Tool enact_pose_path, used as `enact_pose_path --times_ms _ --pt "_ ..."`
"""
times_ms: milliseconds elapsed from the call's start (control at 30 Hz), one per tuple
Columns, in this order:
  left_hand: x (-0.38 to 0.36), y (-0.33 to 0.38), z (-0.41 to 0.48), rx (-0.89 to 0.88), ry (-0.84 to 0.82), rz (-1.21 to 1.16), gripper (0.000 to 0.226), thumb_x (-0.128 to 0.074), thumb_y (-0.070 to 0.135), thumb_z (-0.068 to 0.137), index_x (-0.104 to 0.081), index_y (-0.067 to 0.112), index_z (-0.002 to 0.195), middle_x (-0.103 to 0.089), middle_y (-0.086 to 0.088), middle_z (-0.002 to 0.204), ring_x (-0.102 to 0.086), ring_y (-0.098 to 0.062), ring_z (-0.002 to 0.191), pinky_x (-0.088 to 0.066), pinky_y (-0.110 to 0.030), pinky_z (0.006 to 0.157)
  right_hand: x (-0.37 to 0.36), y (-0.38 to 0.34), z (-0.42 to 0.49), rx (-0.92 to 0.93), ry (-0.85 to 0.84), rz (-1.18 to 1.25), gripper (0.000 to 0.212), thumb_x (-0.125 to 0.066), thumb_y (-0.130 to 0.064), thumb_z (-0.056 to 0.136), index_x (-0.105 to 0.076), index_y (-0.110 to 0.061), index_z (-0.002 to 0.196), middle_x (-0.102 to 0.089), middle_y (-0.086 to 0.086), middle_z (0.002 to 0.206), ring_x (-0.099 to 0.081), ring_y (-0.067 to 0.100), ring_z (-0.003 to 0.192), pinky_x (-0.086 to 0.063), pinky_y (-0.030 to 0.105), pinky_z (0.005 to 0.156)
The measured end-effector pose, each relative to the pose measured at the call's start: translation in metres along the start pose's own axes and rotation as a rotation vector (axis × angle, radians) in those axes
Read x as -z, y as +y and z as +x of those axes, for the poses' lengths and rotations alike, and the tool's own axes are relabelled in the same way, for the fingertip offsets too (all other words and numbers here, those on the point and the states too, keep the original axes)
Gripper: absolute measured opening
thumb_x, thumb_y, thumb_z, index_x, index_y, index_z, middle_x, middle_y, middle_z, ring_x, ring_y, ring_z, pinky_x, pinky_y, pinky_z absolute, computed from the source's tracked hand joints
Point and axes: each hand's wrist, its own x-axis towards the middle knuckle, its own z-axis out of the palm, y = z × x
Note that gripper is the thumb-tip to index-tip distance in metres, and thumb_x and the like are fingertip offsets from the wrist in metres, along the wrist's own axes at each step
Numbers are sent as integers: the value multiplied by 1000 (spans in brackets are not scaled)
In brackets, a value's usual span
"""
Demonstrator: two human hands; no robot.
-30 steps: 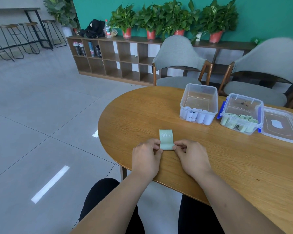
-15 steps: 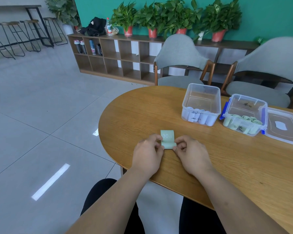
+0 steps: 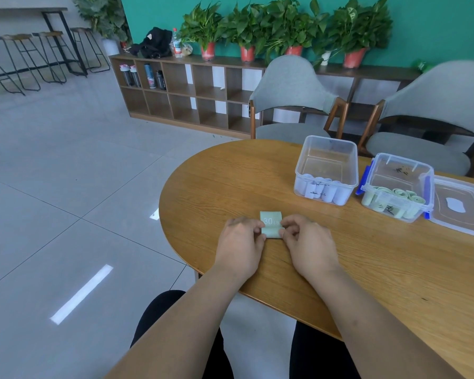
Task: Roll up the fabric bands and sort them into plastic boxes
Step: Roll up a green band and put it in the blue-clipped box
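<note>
Green fabric band (image 3: 270, 225) was pinched at both roll ends by left hand (image 3: 240, 243) and right hand (image 3: 309, 246) | laid on bench (image 3: 367, 269) | judged soft, light, prone to unroll | green-roll box (image 3: 397, 187) sited at 2 o'clock.

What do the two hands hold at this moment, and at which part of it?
The green fabric band, lying on the table: the left hand pinches the left end of its rolled part, the right hand the right end.

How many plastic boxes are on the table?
2. The clear box holding white rolls sits far across the table; the blue-clipped box holding green rolls stands right of it, beside a lid.
</note>
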Motion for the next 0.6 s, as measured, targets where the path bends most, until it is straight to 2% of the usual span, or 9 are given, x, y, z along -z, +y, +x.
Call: enact_pose_path --times_ms 133,300,433,600 --pt "0 -2 2 2 -11 14 27 -69 25 98 -72 26 125 -71 11 105 -55 -14 108 -48 -30 95 0 -2 -2 21 34 -28 9 -69 -34 96 -74 -33 104 -74 -14 90 -68 11 85 -55 33 76" --pt "-4 -1 1 -6 49 -14 27 -70 25 96 -63 35 120 -72 14 94 -59 -13 93 -49 -34 84 1 0 -2 64 -4 -71 24 -76 -29 91 -74 -33 114 -73 -12 100 -66 14 97 -55 33 83" --pt "-8 -3 0 -69 117 44 18 -71 23 95 -69 31 111 -73 10 94 -60 -16 90 -49 -34 82 -1 1 3 47 -11 -69 25 -74 -27 93 -74 -33 117 -72 -11 101 -64 15 102 -54 34 87" --pt "-13 -6 2 -84 139 63 21 -74 25 91 -71 29 111 -70 10 96 -58 -16 91 -51 -37 83 0 -2 12 37 -51 -100 25 -68 -28 98 -74 -29 122 -76 -9 104 -67 17 103 -53 31 87"
